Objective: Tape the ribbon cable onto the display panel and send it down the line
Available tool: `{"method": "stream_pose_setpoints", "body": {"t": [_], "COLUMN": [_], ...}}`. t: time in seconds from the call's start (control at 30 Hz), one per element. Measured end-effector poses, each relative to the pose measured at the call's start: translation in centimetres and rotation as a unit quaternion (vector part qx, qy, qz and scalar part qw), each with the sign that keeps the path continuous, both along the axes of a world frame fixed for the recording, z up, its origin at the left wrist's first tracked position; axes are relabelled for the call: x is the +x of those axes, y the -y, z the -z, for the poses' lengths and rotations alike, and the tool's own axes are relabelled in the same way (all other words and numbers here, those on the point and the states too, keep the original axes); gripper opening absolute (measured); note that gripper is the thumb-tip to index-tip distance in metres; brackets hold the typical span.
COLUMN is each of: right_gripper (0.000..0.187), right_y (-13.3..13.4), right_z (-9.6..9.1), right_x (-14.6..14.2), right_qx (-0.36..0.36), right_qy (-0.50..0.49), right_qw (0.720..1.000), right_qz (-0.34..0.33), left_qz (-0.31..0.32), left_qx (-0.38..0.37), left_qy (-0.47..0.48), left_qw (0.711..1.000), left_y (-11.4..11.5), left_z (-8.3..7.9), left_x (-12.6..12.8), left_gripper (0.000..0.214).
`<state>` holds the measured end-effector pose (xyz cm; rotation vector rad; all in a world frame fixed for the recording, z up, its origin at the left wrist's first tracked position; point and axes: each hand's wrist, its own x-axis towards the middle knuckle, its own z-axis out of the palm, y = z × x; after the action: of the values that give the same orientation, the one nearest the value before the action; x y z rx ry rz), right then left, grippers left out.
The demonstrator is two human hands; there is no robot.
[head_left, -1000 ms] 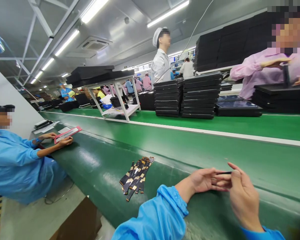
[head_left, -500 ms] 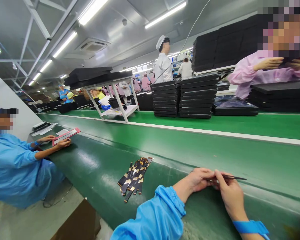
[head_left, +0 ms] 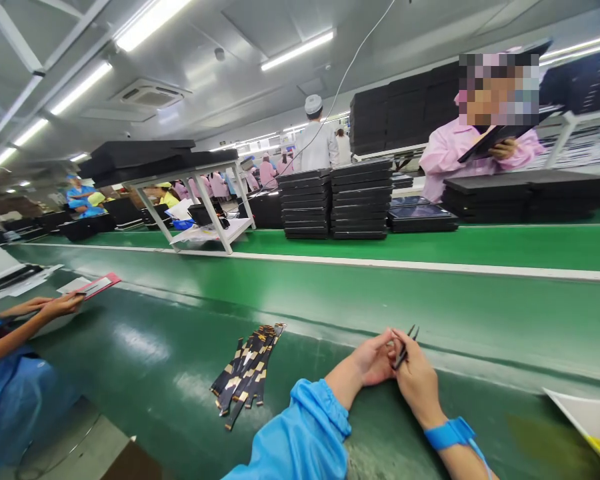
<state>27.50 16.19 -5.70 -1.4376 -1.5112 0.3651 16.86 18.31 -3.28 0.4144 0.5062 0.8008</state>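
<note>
My left hand point(head_left: 373, 360) and my right hand point(head_left: 417, 377) rest together on the green conveyor belt point(head_left: 330, 300), fingers curled and touching. The right hand pinches dark tweezers point(head_left: 404, 347) whose tips point up and away. What the left fingers hold is hidden. A fanned pile of several black and gold flex strips point(head_left: 245, 373) lies on the belt to the left of my blue sleeve point(head_left: 300, 437). A blue wrist strap point(head_left: 450, 433) circles my right wrist.
A person in blue at the left holds a pink-edged panel point(head_left: 97, 285). Stacks of black trays point(head_left: 335, 203) stand across the belt, with a white rack point(head_left: 200, 200) beside them. A person in pink point(head_left: 473, 143) works opposite. A white and yellow sheet point(head_left: 587, 420) lies at right.
My hands drew closer together and the tweezers swung from pointing right to pointing up. The view turned right, so the neighbour in blue slid toward the left edge.
</note>
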Motion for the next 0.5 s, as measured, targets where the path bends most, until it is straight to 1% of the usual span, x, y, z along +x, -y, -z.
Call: {"method": "stream_pose_setpoints", "body": {"t": [0.07,0.13,0.3,0.5], "right_gripper": [0.035,0.032,0.028,0.028], "right_y": [0.0,0.0,0.3,0.5], "right_z": [0.2,0.1,-0.6,-1.0], "right_x": [0.0,-0.1,-0.4,-0.5], "right_qx": [0.004,-0.007,-0.015,-0.024], "right_qy": [0.038,0.051,0.049,0.034], "right_qw": [0.999,0.999,0.999,0.999], "right_qz": [0.006,0.008,0.001,-0.012], "left_qz": [-0.014,-0.028,-0.04,-0.059], "left_qx": [0.0,0.004,0.004,0.004], "left_qy": [-0.005,-0.009,-0.017,-0.037], "left_qw": [1.0,1.0,0.999,0.998], "left_y": [0.1,0.3,0.7,0.8], "left_z": [0.1,-0.1,-0.8,-1.0], "left_x": [0.1,0.3,0.5,0.5], "left_gripper": [0.031,0.032,0.031,0.033]}}
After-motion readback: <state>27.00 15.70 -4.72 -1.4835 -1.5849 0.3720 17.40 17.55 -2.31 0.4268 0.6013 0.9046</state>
